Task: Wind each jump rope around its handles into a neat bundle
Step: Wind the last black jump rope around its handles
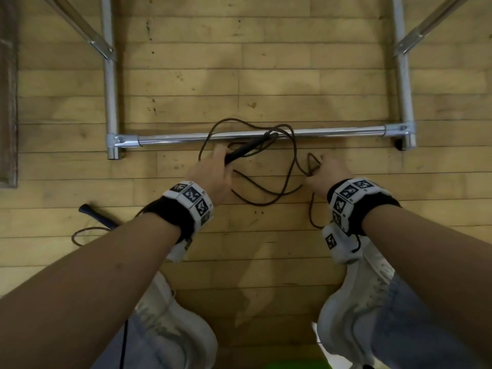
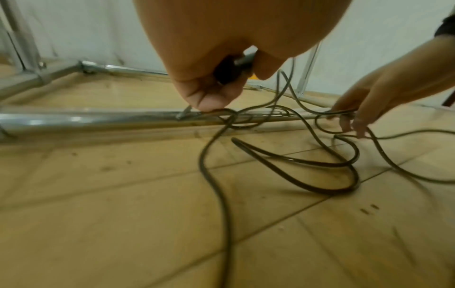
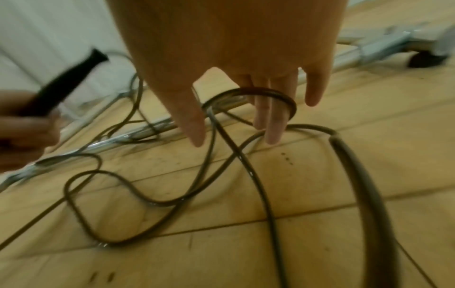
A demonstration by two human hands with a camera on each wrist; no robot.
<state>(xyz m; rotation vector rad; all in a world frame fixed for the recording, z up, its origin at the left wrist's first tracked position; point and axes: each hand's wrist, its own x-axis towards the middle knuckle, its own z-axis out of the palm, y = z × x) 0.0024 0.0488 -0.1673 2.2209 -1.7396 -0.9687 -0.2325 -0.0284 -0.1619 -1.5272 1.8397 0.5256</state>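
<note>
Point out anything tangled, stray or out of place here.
The brown rope sprawls in loose crossing loops, some draped over the metal bar, while the left hand grips its black handle. A second rope's handle lies stray on the floor, unwound.

A thin dark brown jump rope [image 1: 269, 193] sprawls in loose, tangled loops on the wooden floor, some strands crossing a metal bar at 12 o'clock. Its slim black handle [image 1: 247, 149] is lifted, tip angled toward 2 o'clock. At 8 o'clock a second rope [image 1: 85, 233] lies on the floor with a dark blue handle [image 1: 97, 215]
</note>
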